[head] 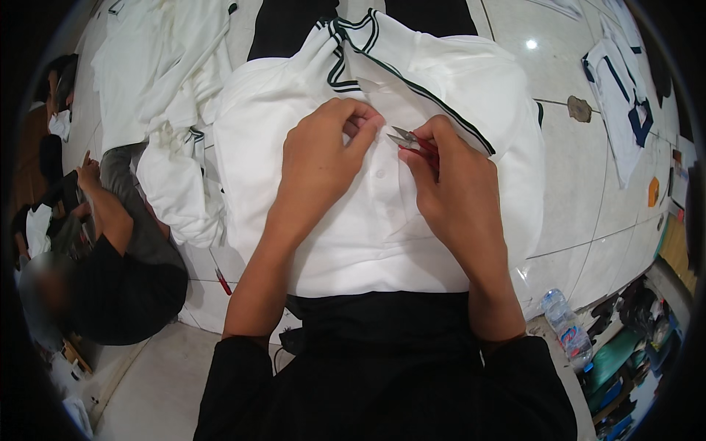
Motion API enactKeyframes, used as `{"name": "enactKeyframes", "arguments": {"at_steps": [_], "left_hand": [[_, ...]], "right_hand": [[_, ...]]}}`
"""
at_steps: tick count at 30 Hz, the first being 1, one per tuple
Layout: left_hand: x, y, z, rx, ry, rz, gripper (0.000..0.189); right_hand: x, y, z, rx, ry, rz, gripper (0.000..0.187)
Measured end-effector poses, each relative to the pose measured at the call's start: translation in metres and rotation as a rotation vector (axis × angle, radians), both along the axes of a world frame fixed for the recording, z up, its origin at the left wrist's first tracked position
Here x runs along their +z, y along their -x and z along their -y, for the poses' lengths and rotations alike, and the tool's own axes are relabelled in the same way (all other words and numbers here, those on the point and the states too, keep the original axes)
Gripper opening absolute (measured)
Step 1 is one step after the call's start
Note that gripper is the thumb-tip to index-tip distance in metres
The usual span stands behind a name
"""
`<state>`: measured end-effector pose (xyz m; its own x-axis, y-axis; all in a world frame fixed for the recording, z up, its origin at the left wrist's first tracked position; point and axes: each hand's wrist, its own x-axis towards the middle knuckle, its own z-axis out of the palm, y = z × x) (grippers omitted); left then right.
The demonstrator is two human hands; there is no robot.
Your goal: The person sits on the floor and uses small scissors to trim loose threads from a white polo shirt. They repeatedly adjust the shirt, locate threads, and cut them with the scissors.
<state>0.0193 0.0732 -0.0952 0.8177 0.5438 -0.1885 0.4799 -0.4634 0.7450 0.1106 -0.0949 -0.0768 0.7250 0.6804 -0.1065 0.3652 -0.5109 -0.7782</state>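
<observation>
A white polo shirt point(342, 242) with dark-striped collar edging lies spread over my lap, its button placket point(380, 190) running down the middle. My left hand point(325, 149) pinches the placket fabric near its upper part between thumb and fingers. In my right hand point(455, 171) is a pair of red-handled thread snips point(411, 140), their two pointed blades apart and directed left at the pinched spot. The blade tips are close to my left thumb; whether they touch fabric or thread I cannot tell.
White garments point(165, 82) are heaped on the tiled floor at left, near a seated person point(121, 286) in black. Another red-handled tool point(223, 281) lies by my left forearm. At right are a navy-trimmed white garment point(612, 93), a plastic bottle point(568, 328) and assorted bags.
</observation>
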Motion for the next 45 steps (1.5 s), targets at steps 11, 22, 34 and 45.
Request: {"name": "enactKeyframes", "arguments": {"at_steps": [11, 22, 34, 45], "left_hand": [[-0.004, 0.006, -0.014, 0.034, 0.321, -0.001, 0.025], [0.008, 0.039, -0.023, 0.241, 0.085, 0.299, 0.022], [0.076, 0.325, -0.099, 0.500, -0.371, -0.546, 0.029], [0.047, 0.076, -0.017, -0.199, -0.256, 0.309, 0.031]], "right_hand": [[-0.007, 0.001, -0.009, 0.013, -0.013, 0.032, 0.018], [-0.001, 0.004, -0.009, -0.079, -0.059, -0.063, 0.019], [0.018, 0.000, -0.017, 0.051, -0.233, -0.403, 0.025], [0.004, 0.022, -0.028, -0.029, -0.470, -0.993, 0.029]]}}
